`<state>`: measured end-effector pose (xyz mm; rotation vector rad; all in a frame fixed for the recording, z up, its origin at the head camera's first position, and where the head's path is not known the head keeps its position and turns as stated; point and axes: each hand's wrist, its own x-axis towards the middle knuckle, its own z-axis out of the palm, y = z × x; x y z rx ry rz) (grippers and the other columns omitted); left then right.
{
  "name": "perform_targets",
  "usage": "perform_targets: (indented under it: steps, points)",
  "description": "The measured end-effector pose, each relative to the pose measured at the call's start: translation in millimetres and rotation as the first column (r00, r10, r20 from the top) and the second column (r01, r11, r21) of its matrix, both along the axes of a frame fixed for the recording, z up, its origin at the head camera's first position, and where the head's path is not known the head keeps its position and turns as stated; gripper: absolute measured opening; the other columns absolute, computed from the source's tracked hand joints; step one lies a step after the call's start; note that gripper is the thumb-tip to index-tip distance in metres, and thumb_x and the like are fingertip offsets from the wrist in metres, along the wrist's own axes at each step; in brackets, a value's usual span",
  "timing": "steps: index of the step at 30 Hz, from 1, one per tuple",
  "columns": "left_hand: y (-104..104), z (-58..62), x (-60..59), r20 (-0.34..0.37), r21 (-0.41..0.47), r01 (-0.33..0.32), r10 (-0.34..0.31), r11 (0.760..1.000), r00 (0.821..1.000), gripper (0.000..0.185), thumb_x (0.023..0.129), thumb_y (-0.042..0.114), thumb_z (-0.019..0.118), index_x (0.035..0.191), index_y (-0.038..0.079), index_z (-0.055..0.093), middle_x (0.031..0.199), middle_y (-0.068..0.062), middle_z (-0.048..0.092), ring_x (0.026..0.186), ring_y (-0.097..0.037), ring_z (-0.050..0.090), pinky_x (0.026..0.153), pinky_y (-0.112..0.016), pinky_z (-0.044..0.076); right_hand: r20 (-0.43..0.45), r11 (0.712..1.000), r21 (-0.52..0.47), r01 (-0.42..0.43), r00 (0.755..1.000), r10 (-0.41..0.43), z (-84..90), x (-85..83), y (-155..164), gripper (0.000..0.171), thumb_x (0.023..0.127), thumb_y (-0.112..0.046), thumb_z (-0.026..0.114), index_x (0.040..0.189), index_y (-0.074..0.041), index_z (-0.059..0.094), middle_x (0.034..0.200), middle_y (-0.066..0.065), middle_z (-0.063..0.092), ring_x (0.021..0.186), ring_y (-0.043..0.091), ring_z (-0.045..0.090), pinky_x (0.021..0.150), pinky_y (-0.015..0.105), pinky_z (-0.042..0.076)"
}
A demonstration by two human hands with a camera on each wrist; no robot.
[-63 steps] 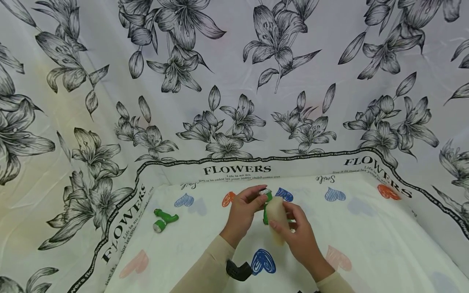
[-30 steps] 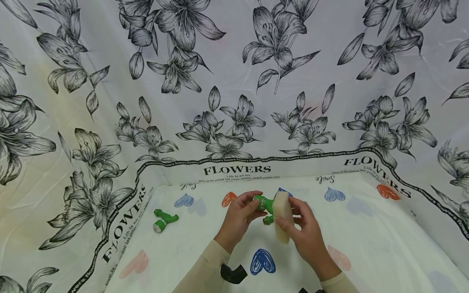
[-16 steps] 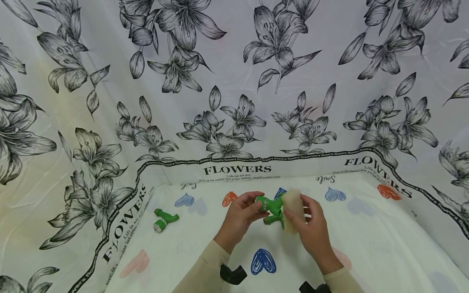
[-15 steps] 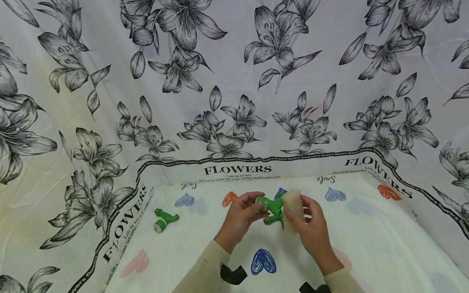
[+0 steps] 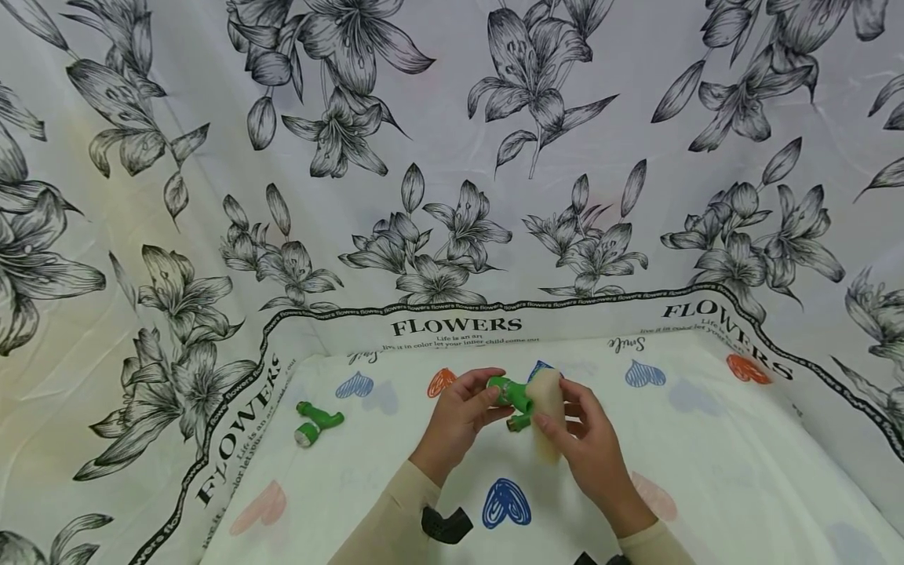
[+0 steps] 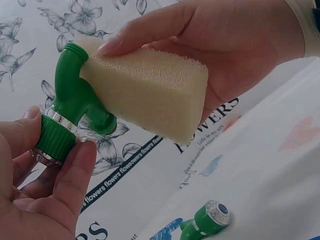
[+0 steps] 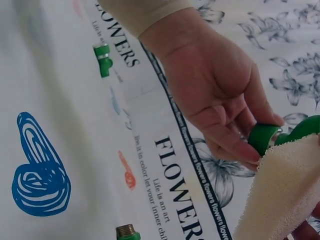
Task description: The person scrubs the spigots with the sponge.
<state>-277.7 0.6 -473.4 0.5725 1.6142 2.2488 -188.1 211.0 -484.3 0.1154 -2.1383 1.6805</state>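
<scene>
A green plastic tap with silver rings is held up over the table. My left hand pinches its ribbed knob between thumb and fingers. In my right hand is a cream sponge, gripped with the thumb on one face. One end of the sponge lies against the tap's curved body and partly hides it in the head view. On the cloth below, another green tap lies mostly behind the sponge; its silver-ringed knob shows in the left wrist view.
A further green tap lies to the left on the white heart-print cloth. A flower-print curtain encloses the back and sides. Dark devices sit at both wrists, the left wrist device showing most.
The held tap has turned from silver end up to lying sideways. The sponge moved right, uncovering more of the tap, then came back left over its body.
</scene>
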Motion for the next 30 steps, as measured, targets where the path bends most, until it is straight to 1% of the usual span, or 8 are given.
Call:
perform_targets:
  steps: [4,7,10,14,22,26,30]
  points:
    - [-0.7,1.0,-1.2,0.002,0.001,0.007,-0.007,1.0,1.0,0.035,0.109,0.013,0.07,0.142,0.002,0.066,0.128,-0.021,0.065,0.116,-0.032,0.071,0.103,-0.047,0.059,-0.01,1.0,-0.017,-0.023,1.0,0.023,3.2,1.4,0.2,0.062,0.102,-0.02,0.081,0.155,-0.004,0.052,0.139,0.01,0.062,0.118,0.029,0.061,0.095,0.032,0.059]
    - [-0.7,1.4,-1.7,0.005,-0.001,0.008,-0.008,1.0,1.0,0.034,0.11,0.013,0.069,0.142,0.002,0.065,0.128,-0.021,0.065,0.116,-0.033,0.071,0.103,-0.047,0.059,-0.016,0.999,-0.035,-0.041,0.999,0.041,5.1,2.2,0.3,0.06,0.102,-0.017,0.08,0.154,-0.005,0.053,0.137,0.009,0.063,0.117,0.03,0.063,0.094,0.031,0.06]
    - [-0.5,0.7,-2.3,0.012,-0.005,0.003,-0.003,1.0,1.0,0.034,0.11,0.013,0.068,0.142,0.002,0.065,0.128,-0.021,0.066,0.116,-0.033,0.072,0.102,-0.046,0.059,-0.029,0.995,-0.052,-0.086,0.996,0.084,6.5,4.1,-0.9,0.058,0.102,-0.013,0.079,0.154,-0.005,0.054,0.137,0.009,0.062,0.116,0.03,0.064,0.094,0.029,0.06]
    - [-0.1,-0.4,-3.4,0.019,0.005,-0.008,0.008,1.0,1.0,0.035,0.109,0.015,0.069,0.142,0.002,0.066,0.126,-0.021,0.067,0.115,-0.033,0.072,0.102,-0.046,0.059,-0.056,0.992,-0.041,-0.123,0.991,0.12,7.7,5.9,-4.0,0.06,0.102,-0.01,0.079,0.155,-0.005,0.053,0.137,0.011,0.062,0.117,0.03,0.063,0.095,0.029,0.06]
    - [-0.3,-1.3,-3.1,0.0,-0.002,-0.009,0.009,1.0,1.0,0.035,0.11,0.016,0.07,0.142,0.002,0.066,0.126,-0.021,0.067,0.115,-0.033,0.073,0.101,-0.046,0.06,-0.048,0.996,-0.023,-0.086,0.995,0.085,4.9,2.7,-4.2,0.062,0.1,-0.014,0.082,0.154,-0.006,0.053,0.139,0.007,0.062,0.119,0.029,0.061,0.095,0.029,0.059]
    - [-0.4,-2.7,-1.9,0.008,0.005,0.006,-0.006,1.0,1.0,0.035,0.11,0.015,0.07,0.141,0.002,0.065,0.125,-0.021,0.066,0.115,-0.033,0.073,0.101,-0.046,0.059,-0.042,0.999,0.003,-0.052,0.998,0.052,1.5,0.1,-0.5,0.062,0.101,-0.016,0.081,0.155,-0.005,0.052,0.14,0.007,0.061,0.118,0.03,0.06,0.095,0.026,0.057]
    - [0.5,-4.5,-0.5,0.013,0.019,0.015,-0.015,1.0,1.0,0.034,0.109,0.013,0.069,0.141,0.001,0.065,0.125,-0.02,0.067,0.114,-0.031,0.073,0.101,-0.046,0.059,-0.035,1.0,0.017,-0.022,0.999,0.023,-1.6,-2.8,4.1,0.063,0.101,-0.019,0.082,0.155,-0.004,0.052,0.141,0.008,0.061,0.119,0.032,0.06,0.094,0.029,0.058]
